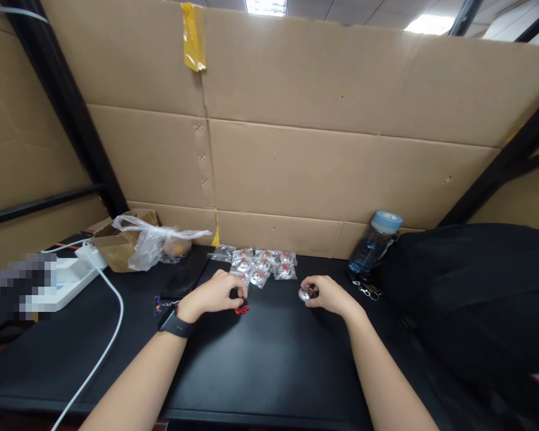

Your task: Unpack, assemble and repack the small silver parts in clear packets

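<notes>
My left hand point(218, 291), with a dark watch point(176, 323) on its wrist, is closed around a small black object with a red cord point(241, 310), mostly hidden by the fingers. In my right hand point(329, 294), thumb and fingers grip the edge of a shiny round metal piece point(304, 294) just above the black table. Behind and between the hands lie several clear plastic packets point(259, 276), each with a round silver piece and a bit of red inside. The left hand is close to the nearest packets. The two hands are apart.
A blue-lidded bottle point(372, 242), keys point(367, 291) and a large black bag point(471, 299) stand at the right. On the left are a white power strip point(78, 278) with its cable, a cardboard box point(117, 248) and a plastic bag point(150, 242). A cardboard wall point(287, 167) closes the back.
</notes>
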Motion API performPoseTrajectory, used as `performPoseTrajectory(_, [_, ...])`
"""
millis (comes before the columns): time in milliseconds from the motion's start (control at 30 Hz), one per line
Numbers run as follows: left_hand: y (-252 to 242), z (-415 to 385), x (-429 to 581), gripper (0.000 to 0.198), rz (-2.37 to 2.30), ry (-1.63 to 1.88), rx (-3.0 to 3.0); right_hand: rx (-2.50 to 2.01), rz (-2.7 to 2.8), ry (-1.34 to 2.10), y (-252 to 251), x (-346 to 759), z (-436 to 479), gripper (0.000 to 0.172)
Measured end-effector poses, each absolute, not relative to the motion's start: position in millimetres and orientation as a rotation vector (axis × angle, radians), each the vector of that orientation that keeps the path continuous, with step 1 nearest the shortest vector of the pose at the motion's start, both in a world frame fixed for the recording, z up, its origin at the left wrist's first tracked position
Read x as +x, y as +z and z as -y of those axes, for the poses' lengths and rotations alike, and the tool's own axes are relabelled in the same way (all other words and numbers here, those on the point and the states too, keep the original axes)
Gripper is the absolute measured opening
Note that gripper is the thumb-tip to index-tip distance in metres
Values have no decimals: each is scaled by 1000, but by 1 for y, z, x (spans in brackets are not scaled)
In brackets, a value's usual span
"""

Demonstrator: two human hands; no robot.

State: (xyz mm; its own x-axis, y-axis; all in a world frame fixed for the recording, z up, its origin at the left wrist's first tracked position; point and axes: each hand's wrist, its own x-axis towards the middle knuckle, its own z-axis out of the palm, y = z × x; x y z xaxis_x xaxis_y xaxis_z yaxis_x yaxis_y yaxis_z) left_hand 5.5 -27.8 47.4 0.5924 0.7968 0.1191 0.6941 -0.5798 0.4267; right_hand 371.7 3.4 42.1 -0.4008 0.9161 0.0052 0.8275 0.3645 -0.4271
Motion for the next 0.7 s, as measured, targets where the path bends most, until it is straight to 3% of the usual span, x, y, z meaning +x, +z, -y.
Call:
performPoseTrajectory(200, [27,14,-3,45,-1634,575,2547,-1496,2415,502,46,369,-2,44])
performPoseTrajectory(467, [19,9,-5,29,-1632,574,2515,-1307,2411,546,50,350,7,30])
performPoseTrajectory(633, [21,12,-4,44,-1592,503,2508,-1204,2457,578,54,337,17,26])
performPoseTrajectory(700, [21,12,-2,40,-1620,495,2513,-1175,2482,580,53,333,19,25])
